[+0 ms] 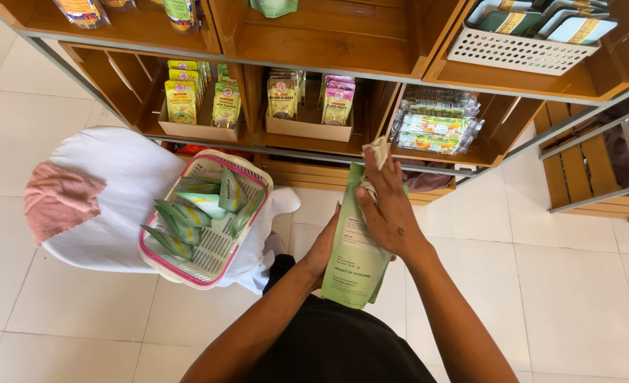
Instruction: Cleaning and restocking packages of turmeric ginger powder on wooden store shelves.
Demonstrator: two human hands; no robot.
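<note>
— While the green pouch [357, 252] stands upright at the middle of the view, which hand has it?

— Both. The left hand [323, 250] is clamped on its left edge from behind, and the right hand [391, 213] lies flat across the front, fingers together, pressing a pale cloth [378, 151] against the pouch's top.

— What sits around it?

— At nine o'clock from the pouch, a pink-rimmed white basket [247, 177] holds more green pouches [187, 216], resting on a white cloth [119, 177] with a pink towel [59, 198] at its far left. At twelve o'clock, a wooden shelf [314, 42] carries small boxes of packets [280, 96]; at one o'clock lie clear bags [435, 120], and at two o'clock is a white tray [516, 51].

— And underfoot?

— Pale floor tiles [576, 284].
</note>
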